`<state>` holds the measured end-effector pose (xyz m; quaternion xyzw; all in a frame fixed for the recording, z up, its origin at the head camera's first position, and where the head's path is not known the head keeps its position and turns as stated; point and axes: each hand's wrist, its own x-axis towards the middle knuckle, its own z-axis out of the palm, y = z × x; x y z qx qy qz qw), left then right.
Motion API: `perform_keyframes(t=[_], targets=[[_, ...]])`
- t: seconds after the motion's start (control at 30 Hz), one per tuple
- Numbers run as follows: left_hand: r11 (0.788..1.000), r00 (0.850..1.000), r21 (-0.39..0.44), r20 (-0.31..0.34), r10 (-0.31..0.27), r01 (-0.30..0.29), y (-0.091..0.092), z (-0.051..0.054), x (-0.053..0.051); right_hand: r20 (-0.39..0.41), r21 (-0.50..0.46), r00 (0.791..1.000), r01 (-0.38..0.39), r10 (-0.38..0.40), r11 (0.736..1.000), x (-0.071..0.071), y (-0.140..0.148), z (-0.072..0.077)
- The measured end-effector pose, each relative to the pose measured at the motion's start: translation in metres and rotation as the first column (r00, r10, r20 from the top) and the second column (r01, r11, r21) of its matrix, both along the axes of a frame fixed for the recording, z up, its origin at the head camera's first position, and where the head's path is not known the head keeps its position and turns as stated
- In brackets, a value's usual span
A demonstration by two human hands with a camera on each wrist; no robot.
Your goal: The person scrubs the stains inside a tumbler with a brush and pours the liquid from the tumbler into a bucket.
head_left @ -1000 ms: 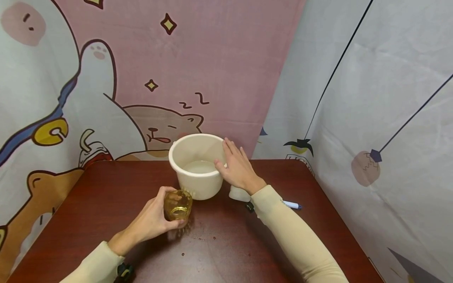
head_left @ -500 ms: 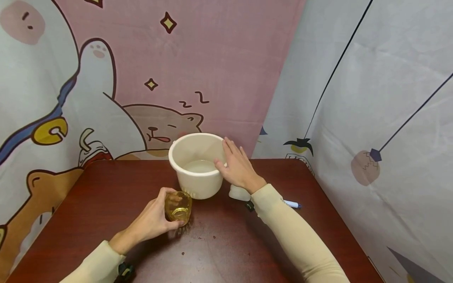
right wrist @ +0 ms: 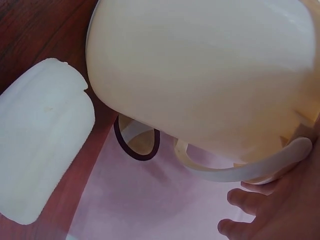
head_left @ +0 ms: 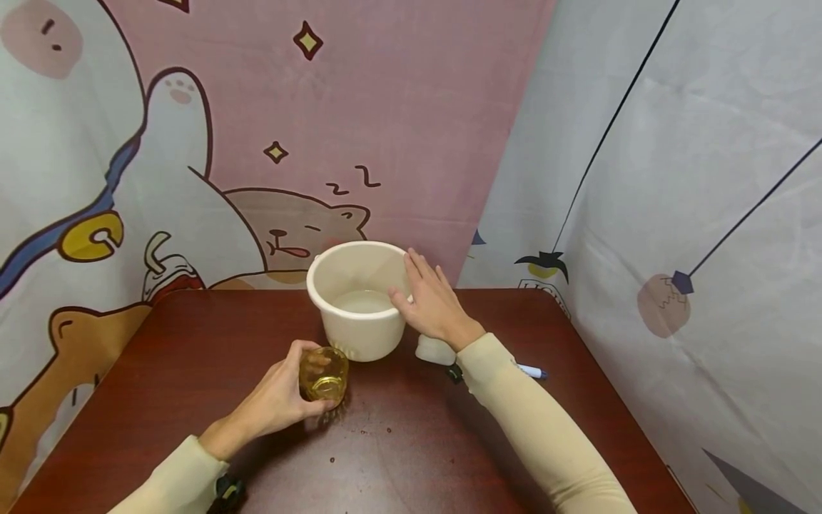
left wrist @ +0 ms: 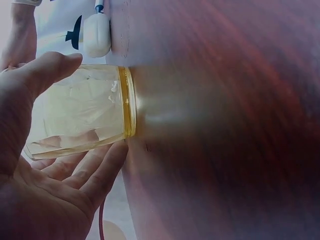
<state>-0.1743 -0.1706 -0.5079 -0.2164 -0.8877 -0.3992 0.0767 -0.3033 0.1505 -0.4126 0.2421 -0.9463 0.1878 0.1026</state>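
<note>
My left hand (head_left: 272,400) holds an amber glass cup (head_left: 325,375) at the tabletop, just in front of the bucket. In the left wrist view the thumb lies along one side of the glass and the fingers curve round the other. A cream plastic bucket (head_left: 362,337) stands upright with cloudy-looking liquid at the bottom. Against its right rim rests my right hand (head_left: 437,303), fingers straight. The right wrist view shows the bucket's handle (right wrist: 225,174) hanging beside that hand, with only part of the hand visible.
Right of the bucket lies a white, sponge-like head (right wrist: 45,135), partly under the right wrist. A white stick with a blue end (head_left: 531,372) shows beyond the sleeve. Small droplets dot the dark red table (head_left: 398,464). Printed curtains (head_left: 417,107) hang behind and at the right.
</note>
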Motion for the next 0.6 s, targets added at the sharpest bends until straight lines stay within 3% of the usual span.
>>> perform_keyframes(t=[0.23,0.6], targets=[[1.000,1.000,-0.007,0.018,0.006,-0.006,0.000,-0.001,0.002,0.018,0.014,1.000,-0.012,0.012,1.000,0.003,0.002,0.003],[0.995,0.999,-0.097,-0.042,-0.011,0.007,-0.007,0.004,0.003,0.047,-0.034,0.998,-0.051,0.052,0.998,0.012,0.014,0.003]])
